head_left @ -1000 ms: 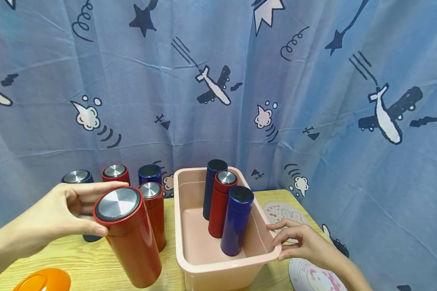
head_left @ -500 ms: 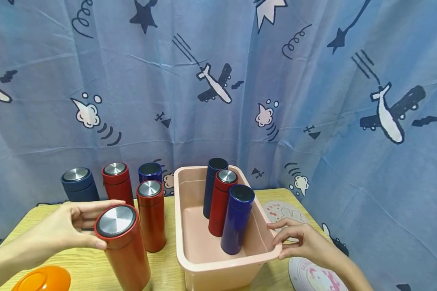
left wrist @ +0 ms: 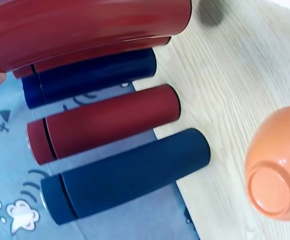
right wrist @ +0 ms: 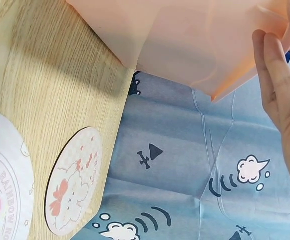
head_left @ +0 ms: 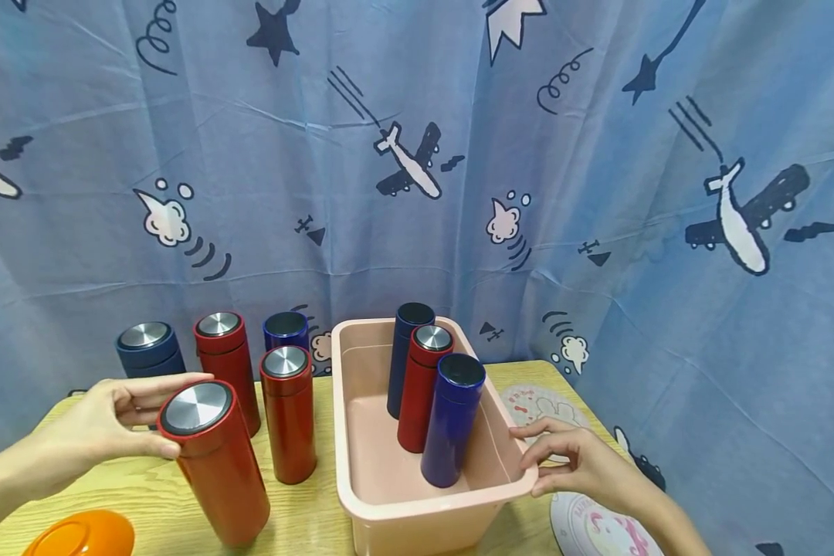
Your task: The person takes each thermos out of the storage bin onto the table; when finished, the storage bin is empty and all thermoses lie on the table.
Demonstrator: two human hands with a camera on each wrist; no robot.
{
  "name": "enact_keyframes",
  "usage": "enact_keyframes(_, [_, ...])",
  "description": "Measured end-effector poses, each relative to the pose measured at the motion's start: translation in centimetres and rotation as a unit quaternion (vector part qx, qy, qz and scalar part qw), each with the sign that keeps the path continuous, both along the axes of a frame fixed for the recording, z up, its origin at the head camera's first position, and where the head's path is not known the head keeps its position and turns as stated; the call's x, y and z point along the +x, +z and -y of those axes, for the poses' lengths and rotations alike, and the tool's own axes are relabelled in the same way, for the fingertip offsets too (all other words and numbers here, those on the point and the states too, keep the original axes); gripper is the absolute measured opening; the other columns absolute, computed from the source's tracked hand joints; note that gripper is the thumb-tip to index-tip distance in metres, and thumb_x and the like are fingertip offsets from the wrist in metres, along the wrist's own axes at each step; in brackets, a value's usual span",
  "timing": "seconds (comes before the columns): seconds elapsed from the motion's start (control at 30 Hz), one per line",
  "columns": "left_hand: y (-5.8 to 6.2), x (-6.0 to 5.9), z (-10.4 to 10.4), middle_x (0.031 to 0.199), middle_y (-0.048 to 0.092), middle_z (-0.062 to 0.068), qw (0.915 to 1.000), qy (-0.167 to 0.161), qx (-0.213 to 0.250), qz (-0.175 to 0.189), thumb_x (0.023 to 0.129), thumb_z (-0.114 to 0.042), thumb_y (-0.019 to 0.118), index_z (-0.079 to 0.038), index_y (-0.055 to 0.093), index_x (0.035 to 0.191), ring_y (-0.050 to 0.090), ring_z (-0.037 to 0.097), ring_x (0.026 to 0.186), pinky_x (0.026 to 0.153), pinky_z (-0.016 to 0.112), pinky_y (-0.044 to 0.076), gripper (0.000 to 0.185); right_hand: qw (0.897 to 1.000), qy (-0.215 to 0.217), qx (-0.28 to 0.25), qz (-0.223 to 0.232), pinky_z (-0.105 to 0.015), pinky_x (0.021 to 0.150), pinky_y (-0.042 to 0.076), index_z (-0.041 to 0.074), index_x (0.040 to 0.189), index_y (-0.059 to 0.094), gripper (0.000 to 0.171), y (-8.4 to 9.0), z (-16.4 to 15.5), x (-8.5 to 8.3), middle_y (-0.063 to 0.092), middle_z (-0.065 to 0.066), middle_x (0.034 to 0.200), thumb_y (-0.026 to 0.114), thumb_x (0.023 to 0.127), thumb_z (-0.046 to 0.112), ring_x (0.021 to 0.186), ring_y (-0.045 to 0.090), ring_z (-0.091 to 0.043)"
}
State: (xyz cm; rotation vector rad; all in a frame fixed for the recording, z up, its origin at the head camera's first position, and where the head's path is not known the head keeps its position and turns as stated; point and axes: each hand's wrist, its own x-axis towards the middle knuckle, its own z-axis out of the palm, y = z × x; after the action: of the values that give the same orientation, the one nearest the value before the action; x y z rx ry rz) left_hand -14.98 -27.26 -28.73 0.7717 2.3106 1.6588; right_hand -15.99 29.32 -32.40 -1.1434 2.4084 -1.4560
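The curtain [head_left: 417,154] closes off the whole back and right, hanging right behind the table [head_left: 146,494], whose far edge it covers. The pink bin [head_left: 361,502] stands mid-table with its near corner close to the front edge; three flasks [head_left: 452,421] stand along its right half, and its left half is bare floor. The right hand [head_left: 570,463] rests with relaxed, nearly straight fingers against the bin's right rim, over two round mats [head_left: 587,529] at the table's right edge. The left hand [head_left: 104,428] grips the red flask [head_left: 211,463] round its lid end, tilted, its base at the table just left of the bin. Behind it four more flasks [head_left: 288,409] stand upright in a tight cluster by the curtain, with narrow gaps between them. An orange bowl [head_left: 79,534] lies upside down at the near left edge
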Motion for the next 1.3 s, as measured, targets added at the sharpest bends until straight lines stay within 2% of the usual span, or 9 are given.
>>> enact_keyframes(0.07, [0.1, -0.1, 0.4, 0.127, 0.062, -0.009, 1.0000, -0.002, -0.008, 0.005, 0.088, 0.006, 0.062, -0.022, 0.042, 0.146, 0.060, 0.006, 0.113, 0.081, 0.028, 0.056, 0.068, 1.000, 0.002, -0.002, 0.005, -0.033, 0.081, 0.056, 0.003, 0.097, 0.070, 0.018, 0.0, 0.0, 0.0, 0.057, -0.016, 0.125, 0.074, 0.079, 0.003, 0.118, 0.049, 0.002])
enact_keyframes(0.2, [0.0, -0.6, 1.2, 0.130, 0.060, -0.008, 0.9993, -0.033, 0.006, 0.012, 0.088, 0.010, 0.059, -0.020, 0.042, 0.147, 0.059, 0.008, 0.114, 0.083, 0.029, 0.055, 0.068, 1.000, 0.005, -0.007, 0.018, -0.034, 0.082, 0.056, 0.001, 0.098, 0.069, 0.018, 0.0, 0.0, 0.0, 0.056, -0.014, 0.126, 0.073, 0.080, 0.003, 0.118, 0.048, 0.002])
enact_keyframes(0.3, [-0.2, -1.1, 1.6, 0.132, 0.058, -0.008, 0.9982, -0.054, 0.023, 0.000, 0.088, 0.014, 0.056, -0.019, 0.042, 0.146, 0.058, 0.008, 0.116, 0.084, 0.027, 0.055, 0.069, 1.000, 0.004, -0.007, 0.019, -0.034, 0.081, 0.056, 0.001, 0.098, 0.069, 0.018, 0.0, 0.0, 0.0, 0.056, -0.015, 0.125, 0.073, 0.080, 0.003, 0.118, 0.049, 0.002])
enact_keyframes(0.37, [-0.2, -1.4, 1.9, 0.133, 0.058, -0.008, 0.9981, -0.056, 0.024, -0.007, 0.088, 0.015, 0.056, -0.021, 0.043, 0.146, 0.058, 0.007, 0.116, 0.085, 0.026, 0.054, 0.070, 1.000, 0.003, -0.007, 0.019, -0.033, 0.081, 0.056, 0.001, 0.098, 0.070, 0.018, 0.0, 0.0, 0.0, 0.056, -0.016, 0.125, 0.073, 0.080, 0.003, 0.118, 0.049, 0.002])
enact_keyframes(0.57, [-0.3, -2.1, 2.4, 0.135, 0.055, -0.010, 0.9983, -0.053, 0.017, -0.020, 0.087, 0.015, 0.057, -0.013, 0.040, 0.147, 0.056, 0.006, 0.118, 0.086, 0.022, 0.052, 0.068, 1.000, 0.006, -0.012, 0.020, -0.034, 0.082, 0.055, 0.001, 0.098, 0.069, 0.018, -0.1, -0.1, 0.0, 0.056, -0.013, 0.126, 0.073, 0.080, 0.002, 0.118, 0.049, 0.001])
enact_keyframes(0.7, [-0.4, -2.7, 2.5, 0.134, 0.056, -0.012, 0.9983, -0.056, 0.014, -0.004, 0.089, 0.013, 0.055, -0.018, 0.041, 0.147, 0.059, 0.009, 0.115, 0.084, 0.027, 0.054, 0.067, 1.000, 0.007, -0.014, 0.017, -0.034, 0.082, 0.055, 0.002, 0.098, 0.069, 0.018, -0.2, -0.1, 0.0, 0.056, -0.012, 0.126, 0.073, 0.080, 0.002, 0.119, 0.048, 0.001])
enact_keyframes(0.83, [-0.3, -3.3, 2.2, 0.134, 0.054, -0.015, 0.9986, -0.052, 0.009, 0.003, 0.092, 0.010, 0.054, -0.018, 0.040, 0.147, 0.059, 0.009, 0.114, 0.084, 0.028, 0.055, 0.064, 1.000, 0.004, -0.012, 0.016, -0.035, 0.081, 0.056, 0.002, 0.098, 0.069, 0.018, -0.2, -0.1, 0.0, 0.056, -0.013, 0.126, 0.073, 0.080, 0.002, 0.118, 0.048, 0.002])
enact_keyframes(1.07, [0.0, -4.1, 1.7, 0.131, 0.059, -0.008, 0.9983, -0.056, 0.010, -0.015, 0.091, 0.010, 0.055, 0.000, 0.034, 0.147, 0.060, 0.011, 0.115, 0.087, 0.026, 0.053, 0.061, 1.000, -0.005, -0.007, 0.015, -0.033, 0.081, 0.056, 0.002, 0.098, 0.070, 0.018, -0.1, 0.0, 0.0, 0.056, -0.016, 0.125, 0.074, 0.080, 0.003, 0.117, 0.049, 0.002])
enact_keyframes(1.3, [0.1, -4.9, 1.2, 0.132, 0.057, -0.014, 0.9985, -0.055, 0.006, -0.005, 0.091, 0.007, 0.057, -0.005, 0.036, 0.148, 0.060, 0.011, 0.113, 0.087, 0.025, 0.053, 0.061, 1.000, -0.002, -0.011, 0.019, -0.033, 0.082, 0.055, 0.002, 0.098, 0.070, 0.019, -0.1, 0.0, 0.1, 0.056, -0.014, 0.126, 0.074, 0.080, 0.003, 0.118, 0.048, 0.001])
